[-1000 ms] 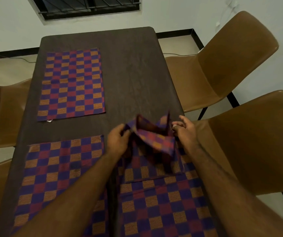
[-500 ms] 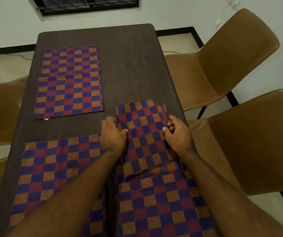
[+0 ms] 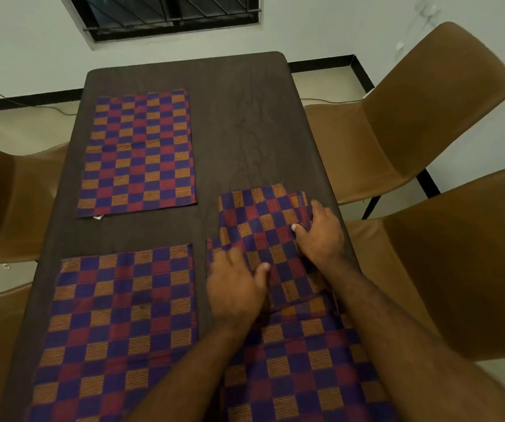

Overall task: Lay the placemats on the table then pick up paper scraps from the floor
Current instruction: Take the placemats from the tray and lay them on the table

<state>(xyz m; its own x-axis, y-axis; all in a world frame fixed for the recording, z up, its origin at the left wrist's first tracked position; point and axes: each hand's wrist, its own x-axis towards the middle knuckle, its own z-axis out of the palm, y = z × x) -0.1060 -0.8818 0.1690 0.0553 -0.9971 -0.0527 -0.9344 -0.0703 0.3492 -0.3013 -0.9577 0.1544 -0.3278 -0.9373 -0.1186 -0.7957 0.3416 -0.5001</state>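
Note:
Checked purple, red and orange placemats lie on the dark table (image 3: pixel 245 123). One lies flat at the far left (image 3: pixel 138 150), one at the near left (image 3: pixel 117 330), and one at the near right (image 3: pixel 300 376). A fourth, still folded placemat (image 3: pixel 263 223) rests on the right side, overlapping the far end of the near right mat. My right hand (image 3: pixel 318 239) grips its right edge, thumb on top. My left hand (image 3: pixel 236 287) is blurred, fingers spread, flat over the mat's near left corner. No paper scraps show on the floor.
Two brown chairs (image 3: pixel 412 123) (image 3: pixel 458 269) stand close along the table's right side, and two more (image 3: pixel 7 202) on the left. The bare strip of table lies at the far right. A thin cable (image 3: pixel 32 102) runs along the far floor by the wall.
The folded placemat, held up in both hands a second ago, now lies on the table. My left hand has let go of its edge and slid back toward me.

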